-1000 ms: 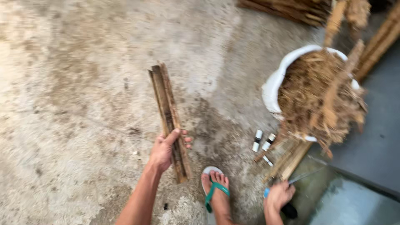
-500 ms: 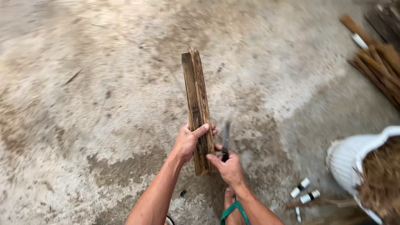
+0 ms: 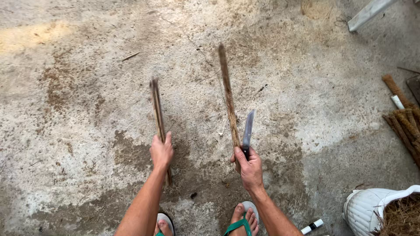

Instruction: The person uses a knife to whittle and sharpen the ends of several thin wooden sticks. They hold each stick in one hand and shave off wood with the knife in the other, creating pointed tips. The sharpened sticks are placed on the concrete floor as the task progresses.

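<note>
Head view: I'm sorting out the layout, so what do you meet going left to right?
Left hand with a wooden slat → right hand with a stick and a knife → white marker → white sack → brown rods.

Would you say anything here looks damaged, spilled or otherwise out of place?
Mildly odd: the right hand grips a knife and a wooden strip together. The left hand holds another strip. A small white tube lies loose on the stained concrete floor.

light: soft, even daylight | shadows: faint | glare: warm pale patch on floor (image 3: 35,37) upper left | focus: sharp, slight edge stretching
</note>
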